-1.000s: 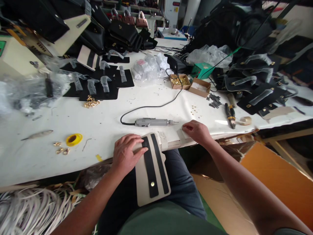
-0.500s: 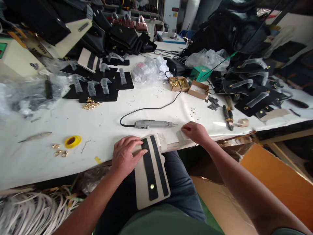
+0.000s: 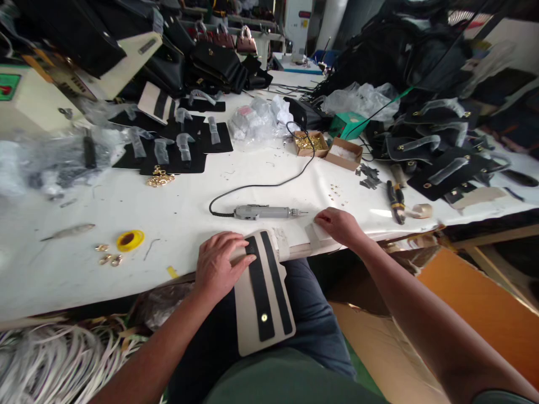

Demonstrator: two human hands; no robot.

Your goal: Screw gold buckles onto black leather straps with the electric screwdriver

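Note:
A beige panel with two black strips leans from the table edge down onto my lap, and a brass-coloured stud shows near the lower end of one strip. My left hand holds the upper left part of this panel, its thumb reaching across to the nearer strip. At the table edge my right hand is closed in a pinch, with its fingertips low over the surface; anything between them is hidden. Just left of those fingers lies a grey electric screwdriver, its bit pointing at the hand.
Small brass pieces lie beyond my right hand, near pliers. Open boxes of small parts stand farther back. At left are a yellow tape roll and gold clasps. Black panels pile up at right.
The view has shifted slightly, so everything sits a little farther right. Both hands keep nearly the same pose, and the panel and screwdriver stay where they were.

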